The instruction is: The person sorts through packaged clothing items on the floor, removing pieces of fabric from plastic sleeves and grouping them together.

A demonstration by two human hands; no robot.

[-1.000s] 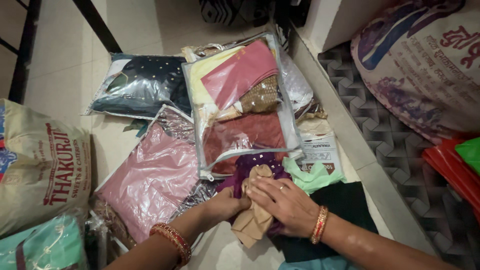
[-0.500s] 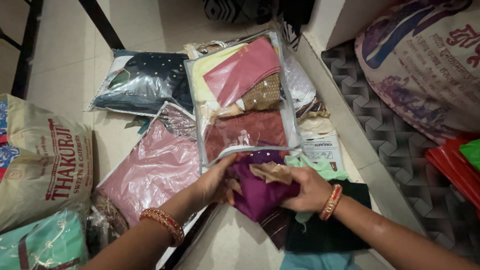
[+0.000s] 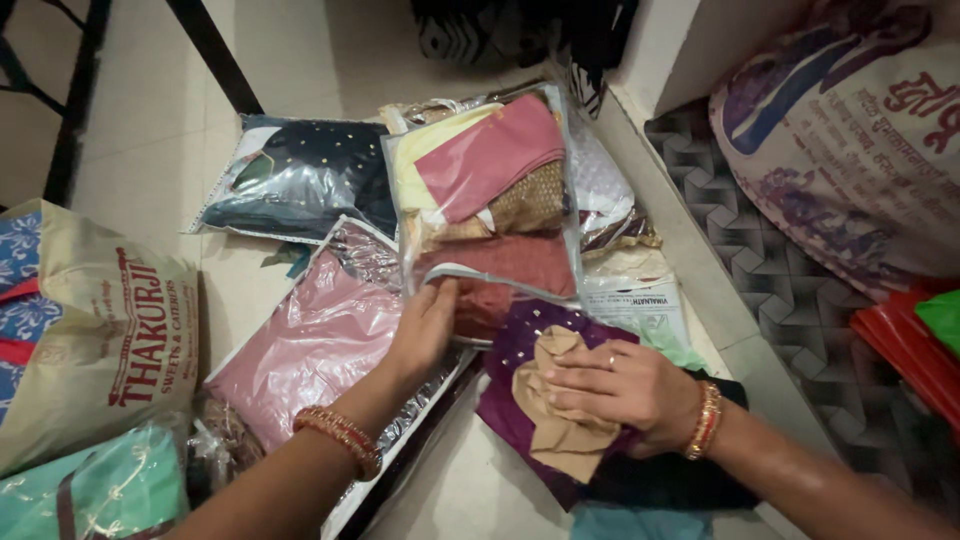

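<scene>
My left hand (image 3: 425,325) lifts the open lower edge of a clear zip pouch (image 3: 485,200) packed with folded yellow, pink, gold and maroon cloth. My right hand (image 3: 625,385) presses down on a folded beige cloth (image 3: 555,425) lying on top of a purple cloth with small gold dots (image 3: 530,335). Both cloths sit just below the pouch's opening. Under them lies a black cloth (image 3: 670,485), with a light green piece (image 3: 680,350) showing beside my right hand. Bangles circle both wrists.
A pouch with pink cloth (image 3: 305,345) lies left of my hands, and one with dark navy cloth (image 3: 300,175) behind it. A printed paper bag (image 3: 95,335) and a teal pouch (image 3: 95,490) stand at left. A large sack (image 3: 850,130) rests at right on a patterned mat.
The purple and beige cloths, gripped in both hands a moment ago, are now laid flat under my right hand. My left hand has shifted up to the pouch's opening and raised its edge.
</scene>
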